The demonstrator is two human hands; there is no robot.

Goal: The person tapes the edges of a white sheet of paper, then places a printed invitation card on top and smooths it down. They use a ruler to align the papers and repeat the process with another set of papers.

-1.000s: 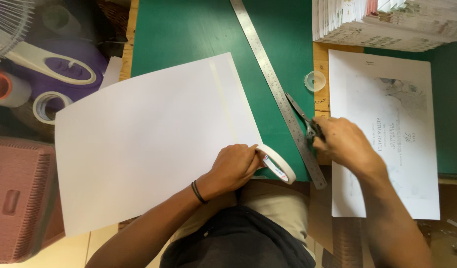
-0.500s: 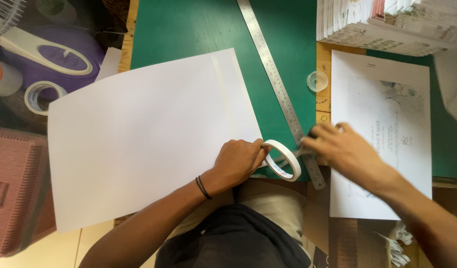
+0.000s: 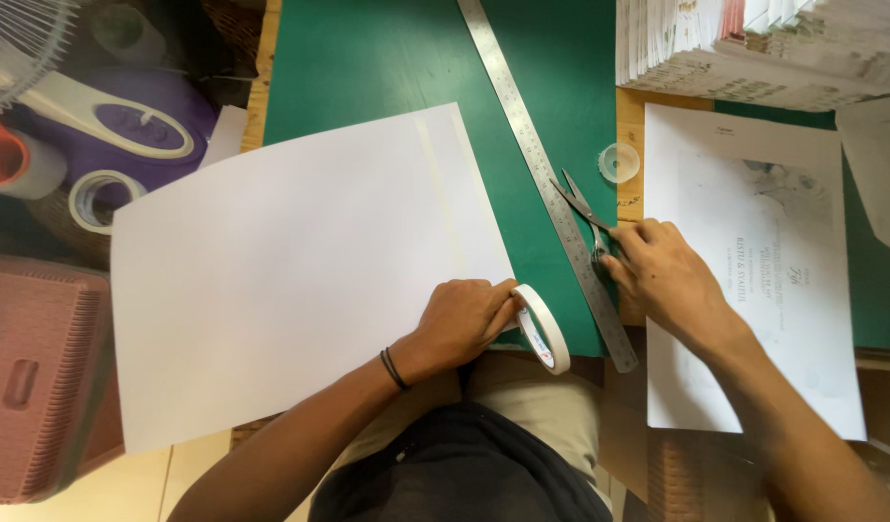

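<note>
Roll of white tape (image 3: pixel 544 329): stands on edge at the near edge of the green cutting mat (image 3: pixel 387 68), just off the lower right corner of the large white sheet (image 3: pixel 290 271). Left hand (image 3: pixel 461 322) rests on that corner, thumb and fingers pinching the roll's rim. Judged light, stiff as a ring, with a sticky free end; best held by the rim, as now.

Right hand (image 3: pixel 662 275): fingers curled over the handles of the scissors (image 3: pixel 580 217), blades slightly parted, lying across the steel ruler (image 3: pixel 546 174). Whether the hand has fully closed on the handles, cannot tell.

Containers: small clear round lid or cup (image 3: pixel 619 162) beside the ruler, appears empty. Pink ribbed basket (image 3: pixel 39 387) at far left, contents not visible. Printed sheet (image 3: pixel 754 280) under the right wrist; paper stack (image 3: pixel 754 48) beyond.
</note>
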